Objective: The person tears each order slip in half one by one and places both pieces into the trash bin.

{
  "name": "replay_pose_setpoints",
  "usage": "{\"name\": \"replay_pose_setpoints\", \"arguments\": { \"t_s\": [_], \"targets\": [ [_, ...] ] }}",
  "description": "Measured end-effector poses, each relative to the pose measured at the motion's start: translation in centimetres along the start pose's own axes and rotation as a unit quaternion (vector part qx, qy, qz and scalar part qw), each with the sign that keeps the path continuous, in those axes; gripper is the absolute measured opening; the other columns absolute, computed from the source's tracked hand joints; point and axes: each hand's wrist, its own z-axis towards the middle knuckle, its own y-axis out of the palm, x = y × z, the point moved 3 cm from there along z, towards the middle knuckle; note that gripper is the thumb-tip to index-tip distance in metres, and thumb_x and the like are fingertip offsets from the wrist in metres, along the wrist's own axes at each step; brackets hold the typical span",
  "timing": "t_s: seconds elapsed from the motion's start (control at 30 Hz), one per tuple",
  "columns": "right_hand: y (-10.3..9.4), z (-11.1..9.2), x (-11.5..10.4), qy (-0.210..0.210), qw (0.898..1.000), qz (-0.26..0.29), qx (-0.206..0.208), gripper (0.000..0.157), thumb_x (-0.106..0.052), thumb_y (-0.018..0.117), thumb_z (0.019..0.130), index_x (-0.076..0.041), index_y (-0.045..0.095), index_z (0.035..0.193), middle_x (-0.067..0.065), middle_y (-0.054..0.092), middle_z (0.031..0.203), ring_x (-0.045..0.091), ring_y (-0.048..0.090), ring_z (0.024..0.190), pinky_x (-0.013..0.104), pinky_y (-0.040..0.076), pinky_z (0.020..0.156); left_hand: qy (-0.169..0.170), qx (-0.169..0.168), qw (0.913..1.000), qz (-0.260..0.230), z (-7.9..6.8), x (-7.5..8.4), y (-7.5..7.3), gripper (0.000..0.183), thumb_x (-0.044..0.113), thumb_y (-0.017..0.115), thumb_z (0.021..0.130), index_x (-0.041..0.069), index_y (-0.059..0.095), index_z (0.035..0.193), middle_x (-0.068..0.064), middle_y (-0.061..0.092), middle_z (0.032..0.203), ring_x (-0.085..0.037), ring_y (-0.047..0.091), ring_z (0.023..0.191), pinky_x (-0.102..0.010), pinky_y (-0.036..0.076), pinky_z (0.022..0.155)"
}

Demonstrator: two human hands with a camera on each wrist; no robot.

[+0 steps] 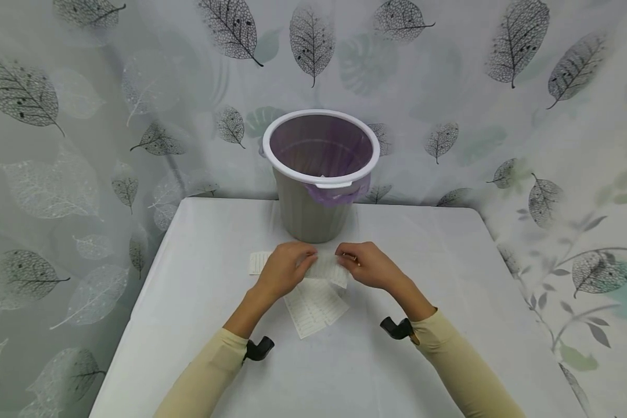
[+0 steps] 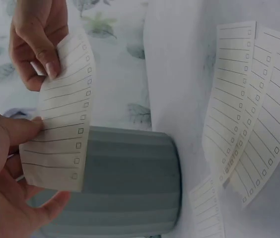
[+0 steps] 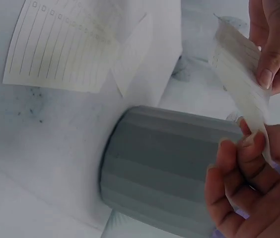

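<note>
A lined paper strip (image 2: 63, 114) with a row of small checkboxes hangs between both hands, off the table and in front of the bin. My left hand (image 1: 286, 268) pinches one end of it between thumb and fingers. The other end is pinched by my right hand (image 1: 370, 266). In the right wrist view, the strip (image 3: 239, 74) is seen nearly edge-on and slightly bent. Below the hands, several similar paper strips (image 1: 313, 310) lie overlapping on the table. One more strip (image 1: 258, 263) lies farther left, partly hidden by my left hand in the head view.
A grey trash bin (image 1: 313, 212) with a white rim and purple liner stands at the table's far edge, just beyond the hands. A small white bit shows inside it. The white-covered table (image 1: 188, 290) meets leaf-patterned curtains (image 1: 428, 75) at the back and sides.
</note>
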Motion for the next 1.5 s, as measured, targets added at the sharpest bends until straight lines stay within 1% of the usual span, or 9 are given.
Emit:
{"name": "replay_pose_setpoints", "arguments": {
  "t_s": [0.13,0.23,0.4,0.67,0.8,0.93,1.13,1.33,1.5],
  "targets": [
    [-0.1,0.1,-0.6,-0.031,0.999,0.003,0.012,0.004,-0.011,0.072,0.099,-0.009,0.075,0.100,-0.005,0.069,0.094,0.016,0.065,0.090,0.039,0.057,0.076,-0.020,-0.012,0.9993,-0.030,0.1,0.3,-0.3,0.005,0.003,0.073,0.097,0.001,0.077,0.099,-0.007,0.076,0.098,-0.021,0.072,0.088,-0.037,0.057,0.080],
    [0.0,0.2,-0.8,-0.037,0.999,0.018,0.025,0.010,-0.015,0.073,0.099,-0.008,0.076,0.105,-0.002,0.072,0.100,0.018,0.067,0.096,0.040,0.057,0.079,-0.025,-0.015,0.9985,-0.046,0.2,0.4,-0.4,0.005,0.004,0.073,0.098,0.002,0.077,0.099,-0.006,0.076,0.098,-0.020,0.072,0.088,-0.037,0.057,0.080],
    [0.2,0.6,-1.4,-0.035,0.997,0.052,0.048,0.012,-0.015,0.071,0.101,-0.009,0.077,0.109,-0.002,0.074,0.103,0.017,0.069,0.096,0.040,0.058,0.080,-0.024,-0.017,0.9975,-0.064,0.3,0.6,-0.4,0.007,0.006,0.072,0.099,0.003,0.078,0.100,-0.005,0.076,0.098,-0.018,0.072,0.089,-0.036,0.057,0.079],
    [0.4,0.8,-2.0,-0.055,0.994,0.040,0.080,0.007,-0.010,0.071,0.100,-0.009,0.078,0.102,-0.003,0.075,0.098,0.015,0.070,0.092,0.040,0.058,0.080,-0.031,-0.027,0.9962,-0.077,0.4,0.7,-0.3,0.010,0.009,0.073,0.099,0.003,0.079,0.103,-0.005,0.077,0.102,-0.019,0.072,0.096,-0.035,0.057,0.085],
    [0.5,0.8,-2.3,-0.073,0.993,0.044,0.085,0.007,-0.007,0.071,0.100,-0.006,0.077,0.102,0.000,0.075,0.098,0.017,0.070,0.093,0.041,0.058,0.082,-0.020,-0.032,0.9964,-0.076,0.5,1.0,-0.5,0.009,0.011,0.074,0.099,0.004,0.079,0.102,-0.004,0.077,0.101,-0.019,0.072,0.096,-0.036,0.057,0.086],
    [0.5,0.8,-2.6,-0.085,0.991,0.048,0.089,0.007,-0.006,0.071,0.099,-0.006,0.077,0.102,0.000,0.075,0.097,0.015,0.070,0.090,0.039,0.058,0.079,-0.009,-0.031,0.9966,-0.076,0.6,1.2,-0.6,0.007,0.010,0.074,0.098,0.005,0.079,0.099,-0.002,0.077,0.098,-0.017,0.072,0.094,-0.035,0.057,0.084],
    [0.7,0.7,-2.5,-0.092,0.987,0.070,0.109,0.008,-0.006,0.070,0.100,-0.007,0.078,0.101,0.000,0.076,0.096,0.013,0.068,0.084,0.036,0.056,0.073,0.015,-0.005,0.9969,-0.077,0.6,1.6,-0.9,0.007,0.008,0.075,0.097,0.004,0.081,0.098,-0.002,0.077,0.096,-0.017,0.073,0.090,-0.034,0.058,0.080],
    [0.9,0.6,-2.3,-0.072,0.985,0.103,0.122,0.010,-0.006,0.069,0.101,-0.007,0.079,0.101,-0.001,0.076,0.097,0.014,0.068,0.082,0.034,0.055,0.072,0.042,0.024,0.9969,-0.063,0.6,1.8,-1.1,0.008,0.007,0.077,0.095,0.004,0.083,0.098,-0.003,0.077,0.091,-0.018,0.072,0.083,-0.036,0.058,0.077],
    [0.9,0.4,-2.3,-0.040,0.985,0.115,0.125,0.011,-0.008,0.069,0.101,-0.007,0.080,0.101,-0.001,0.076,0.097,0.015,0.069,0.085,0.036,0.057,0.075,0.051,0.033,0.9974,-0.040,0.5,1.9,-1.1,0.007,0.007,0.077,0.094,0.005,0.084,0.097,-0.003,0.078,0.090,-0.019,0.072,0.084,-0.039,0.057,0.081]
  ]
}}
